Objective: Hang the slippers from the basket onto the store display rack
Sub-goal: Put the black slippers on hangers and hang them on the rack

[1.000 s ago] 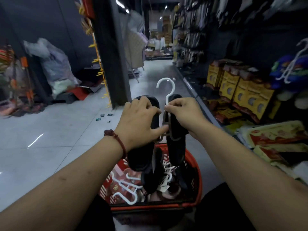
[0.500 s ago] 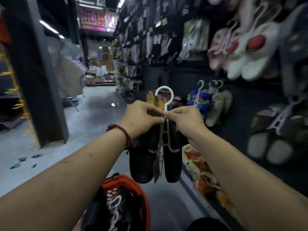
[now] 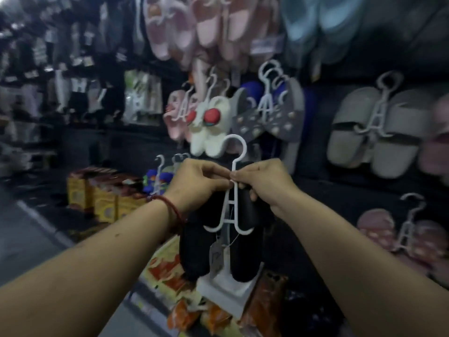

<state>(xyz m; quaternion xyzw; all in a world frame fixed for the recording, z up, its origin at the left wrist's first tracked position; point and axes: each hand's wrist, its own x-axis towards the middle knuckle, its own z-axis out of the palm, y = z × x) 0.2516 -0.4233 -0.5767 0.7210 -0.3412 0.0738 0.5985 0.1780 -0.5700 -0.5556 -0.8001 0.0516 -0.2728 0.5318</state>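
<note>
Together, left hand point(image 3: 196, 181) and right hand point(image 3: 261, 182) pinch the white hanger point(image 3: 232, 221) (black slippers point(image 3: 194, 251) dangling), arms outstretched.

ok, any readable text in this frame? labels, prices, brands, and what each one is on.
Nothing reads cleanly.
Paper tag hanging from the white hanger of the black slippers: handwritten marks, too blurred to read.
Yellow boxes on the low shelf: print, too blurred.
Orange and yellow packets below the slippers: print, unreadable.
Hanging packs on the far wall: blurred, unreadable.
</note>
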